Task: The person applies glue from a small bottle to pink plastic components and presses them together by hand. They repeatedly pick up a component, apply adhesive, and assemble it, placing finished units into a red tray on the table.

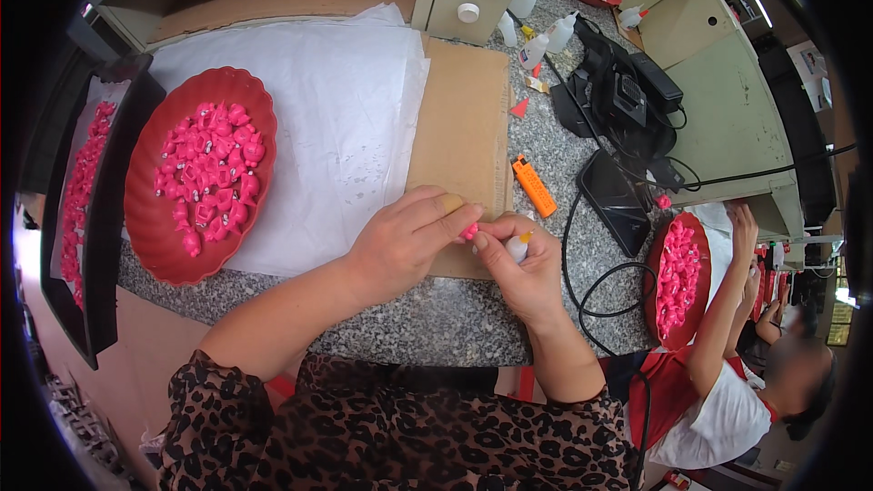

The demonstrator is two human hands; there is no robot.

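Note:
My two hands meet over the near end of a cardboard sheet (459,127). Between the fingertips of my left hand (400,241) is a small pink plastic figure (469,231), mostly covered by the fingers. A tan wrap goes round one finger of that hand. My right hand (532,277) is closed around a small white glue bottle (517,249) with a yellowish tip, and its thumb and forefinger reach up to the pink figure. Left of them, a red scalloped tray (150,218) carries a heap of similar pink figures (214,164) on white paper (318,145).
A black bin (91,309) of pink pieces stands far left. On the right are an orange lighter (534,186), a phone (614,200), a looping black cable (582,295) and white squeeze bottles (561,32). A co-worker (718,409) sits at right, beside another red tray (657,309).

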